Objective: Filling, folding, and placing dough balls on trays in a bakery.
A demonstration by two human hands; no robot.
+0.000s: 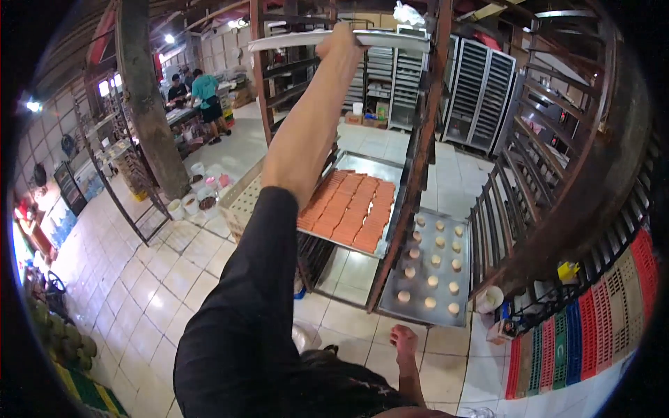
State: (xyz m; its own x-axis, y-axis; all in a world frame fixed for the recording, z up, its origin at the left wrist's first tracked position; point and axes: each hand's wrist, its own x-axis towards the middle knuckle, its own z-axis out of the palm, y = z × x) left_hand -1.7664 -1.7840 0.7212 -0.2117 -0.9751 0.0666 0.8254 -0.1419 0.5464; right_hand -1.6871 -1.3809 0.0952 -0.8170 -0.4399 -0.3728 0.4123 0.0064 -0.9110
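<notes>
My left arm reaches up and forward to a tall rack. There my left hand (339, 42) is closed on the near rim of a metal baking tray (397, 42), seen almost edge-on, so what lies on it is hidden. Lower in the same rack, a second tray (391, 174) carries rows of orange-red strips (352, 209), packed side by side. My right hand (404, 339) hangs low near my body, fingers curled, with nothing seen in it. Beyond that hand, a dark tray (397, 284) holds several round pale dough pieces (435, 260).
Rack posts (411, 209) stand close in front. A slatted rack (523, 181) and stacked coloured crates (585, 334) flank the right. At left are a concrete pillar (150, 104), a perforated cream crate (240, 202) and buckets (208, 202). People (205, 97) work far back.
</notes>
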